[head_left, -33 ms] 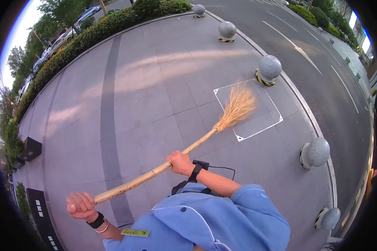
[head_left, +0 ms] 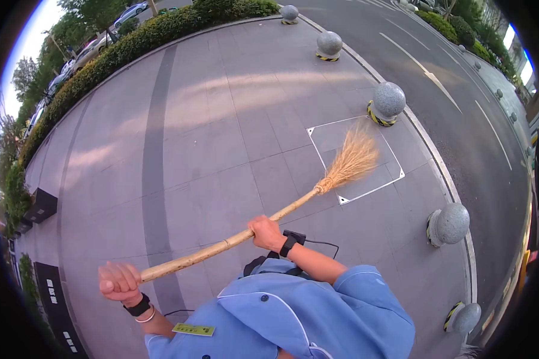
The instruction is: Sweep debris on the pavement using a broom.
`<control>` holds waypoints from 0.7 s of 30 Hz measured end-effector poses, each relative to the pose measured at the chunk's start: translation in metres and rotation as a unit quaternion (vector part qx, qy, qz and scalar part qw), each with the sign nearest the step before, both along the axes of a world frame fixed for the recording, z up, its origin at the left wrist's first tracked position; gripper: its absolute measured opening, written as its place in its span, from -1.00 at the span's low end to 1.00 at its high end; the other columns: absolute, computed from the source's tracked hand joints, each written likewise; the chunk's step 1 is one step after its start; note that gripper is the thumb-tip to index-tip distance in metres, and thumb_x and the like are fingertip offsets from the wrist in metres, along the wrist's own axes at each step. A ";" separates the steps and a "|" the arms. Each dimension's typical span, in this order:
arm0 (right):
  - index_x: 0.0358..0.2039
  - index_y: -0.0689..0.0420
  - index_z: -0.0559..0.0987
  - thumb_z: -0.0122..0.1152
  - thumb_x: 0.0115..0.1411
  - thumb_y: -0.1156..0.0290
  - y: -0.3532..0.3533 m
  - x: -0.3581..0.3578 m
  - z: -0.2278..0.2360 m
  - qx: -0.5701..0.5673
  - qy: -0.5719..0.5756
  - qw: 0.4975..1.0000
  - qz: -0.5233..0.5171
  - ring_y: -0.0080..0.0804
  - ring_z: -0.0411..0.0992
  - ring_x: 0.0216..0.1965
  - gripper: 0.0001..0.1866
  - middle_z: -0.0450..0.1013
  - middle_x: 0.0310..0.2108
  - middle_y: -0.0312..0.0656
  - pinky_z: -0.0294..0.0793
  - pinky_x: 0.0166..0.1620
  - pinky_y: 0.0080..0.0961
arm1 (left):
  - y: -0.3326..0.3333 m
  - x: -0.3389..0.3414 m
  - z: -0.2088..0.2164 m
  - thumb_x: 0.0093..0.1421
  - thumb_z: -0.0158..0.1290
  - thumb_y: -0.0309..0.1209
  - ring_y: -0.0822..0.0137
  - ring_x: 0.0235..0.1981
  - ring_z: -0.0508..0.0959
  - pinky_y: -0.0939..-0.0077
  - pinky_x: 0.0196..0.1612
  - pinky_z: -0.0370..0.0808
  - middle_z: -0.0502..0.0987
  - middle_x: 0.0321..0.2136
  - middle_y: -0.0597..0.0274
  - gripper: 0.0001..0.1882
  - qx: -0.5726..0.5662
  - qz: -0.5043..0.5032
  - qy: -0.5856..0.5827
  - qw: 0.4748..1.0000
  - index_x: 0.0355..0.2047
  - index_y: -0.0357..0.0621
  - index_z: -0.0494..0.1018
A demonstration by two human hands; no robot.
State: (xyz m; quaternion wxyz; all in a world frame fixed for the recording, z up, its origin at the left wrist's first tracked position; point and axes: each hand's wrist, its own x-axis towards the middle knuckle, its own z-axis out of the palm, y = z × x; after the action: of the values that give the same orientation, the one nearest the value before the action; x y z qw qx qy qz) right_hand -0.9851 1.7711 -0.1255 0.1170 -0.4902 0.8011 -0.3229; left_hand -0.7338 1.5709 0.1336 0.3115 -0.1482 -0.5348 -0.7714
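Note:
A straw broom (head_left: 227,242) with a long pale wooden handle slants across in front of me, from lower left to upper right. My left hand (head_left: 121,281) is wrapped round the top end of the handle. Farther along, about mid-handle, my right hand (head_left: 266,233) grips it with closed fingers. The fanned straw head (head_left: 352,158), slightly blurred, is over a white-framed square cover (head_left: 371,196) in the paving. Both wrists carry black bands, and the left one also has a pale bracelet.
Grey paving (head_left: 209,161) spreads around me. Round stone bollards (head_left: 389,100) with yellow-black striped bases line the kerb (head_left: 428,140), with the road (head_left: 455,125) beyond. A hedge (head_left: 144,45) borders the far left. Dark planter boxes (head_left: 42,205) and a black sign panel (head_left: 57,299) stand at left.
The broom and both hands have shifted slightly to the right, and the straw head has swung a little toward the kerb. Both hands keep their grip.

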 end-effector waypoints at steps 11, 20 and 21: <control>-0.60 0.15 0.54 0.17 -0.16 0.53 0.046 -0.151 -0.156 0.170 -0.048 0.962 -0.206 0.05 0.41 -0.34 -0.97 0.47 -0.47 -0.02 0.43 -0.29 -0.12 | -0.012 -0.227 -0.154 0.01 -0.07 -0.43 0.34 -0.84 0.11 0.39 -0.61 0.14 0.12 -0.90 0.23 -0.58 0.161 -0.071 -0.192 0.966 -0.89 -0.15 0.02; -0.59 0.08 0.58 0.18 -0.14 0.49 -0.206 -0.156 -0.148 0.109 -0.013 0.988 0.111 -0.06 0.41 -0.34 -0.95 0.48 -0.49 -0.10 0.44 -0.28 -0.19 | -0.104 -0.131 -0.101 0.03 -0.13 -0.45 0.36 -0.84 0.09 0.41 -0.63 0.12 0.13 -0.91 0.22 -0.60 0.170 0.290 -0.105 0.936 -0.90 -0.11 0.03; -0.58 0.07 0.58 0.18 -0.13 0.47 -0.241 -0.142 -0.138 0.120 -0.004 0.979 0.164 -0.05 0.41 -0.33 -0.95 0.48 -0.49 -0.10 0.44 -0.28 -0.19 | -0.102 -0.116 -0.087 0.03 -0.14 -0.44 0.36 -0.84 0.09 0.41 -0.63 0.12 0.14 -0.91 0.21 -0.60 0.158 0.340 -0.100 0.922 -0.90 -0.12 0.03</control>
State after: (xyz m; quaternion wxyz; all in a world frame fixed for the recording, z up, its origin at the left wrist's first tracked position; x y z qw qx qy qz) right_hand -1.1275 1.5299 -0.2637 0.2291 -0.5962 0.7422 -0.2030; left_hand -0.8496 1.4692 0.0471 0.5191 0.1714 -0.4523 -0.7047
